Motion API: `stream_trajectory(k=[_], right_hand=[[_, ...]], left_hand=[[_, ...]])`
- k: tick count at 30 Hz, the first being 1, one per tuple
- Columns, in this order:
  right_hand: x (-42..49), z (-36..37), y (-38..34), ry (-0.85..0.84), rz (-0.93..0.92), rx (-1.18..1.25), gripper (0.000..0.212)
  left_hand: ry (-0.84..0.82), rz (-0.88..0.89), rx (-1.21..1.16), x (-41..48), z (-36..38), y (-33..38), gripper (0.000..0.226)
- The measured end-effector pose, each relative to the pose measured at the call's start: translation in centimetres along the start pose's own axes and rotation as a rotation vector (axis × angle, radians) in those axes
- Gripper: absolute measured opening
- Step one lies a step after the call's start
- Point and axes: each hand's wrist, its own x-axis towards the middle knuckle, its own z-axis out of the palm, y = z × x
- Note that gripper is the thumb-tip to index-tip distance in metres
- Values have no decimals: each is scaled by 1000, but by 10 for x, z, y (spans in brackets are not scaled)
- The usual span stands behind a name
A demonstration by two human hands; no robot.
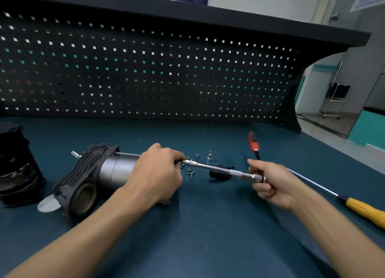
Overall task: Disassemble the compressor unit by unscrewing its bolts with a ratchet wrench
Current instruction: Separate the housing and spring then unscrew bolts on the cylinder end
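Note:
The compressor unit (98,173) lies on its side on the blue bench, with a dark finned head at the left and a grey metal cylinder toward the right. My left hand (156,173) covers the cylinder's right end, and its fingertips pinch the front end of the chrome ratchet wrench (220,169). The wrench runs right and slightly down to my right hand (268,182), whose fingers curl round its rear end. The bolt under the wrench tip is hidden by my left hand.
Loose screws and washers (191,173) and a small socket (210,156) lie just behind the wrench, beside a small black part (218,173). A red-handled tool (253,143) and a yellow-handled screwdriver (362,210) lie at the right. A black housing (16,165) stands far left, a pegboard (145,73) behind.

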Motion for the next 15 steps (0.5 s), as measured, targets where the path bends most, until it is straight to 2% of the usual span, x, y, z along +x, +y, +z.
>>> stream_trajectory(k=[3, 7, 10, 15], right_hand=[[1, -2, 6, 48, -348, -272, 29], [0, -3, 5, 37, -665, -368, 37], [4, -4, 7, 37, -778, -392, 41], [7, -6, 12, 82, -839, -477, 46]], left_hand=[[-6, 8, 14, 0, 0, -1, 23], [-3, 25, 53, 2, 0, -1, 23], [1, 38, 72, 3, 0, -2, 27], [58, 5, 50, 1, 4, -1, 21]])
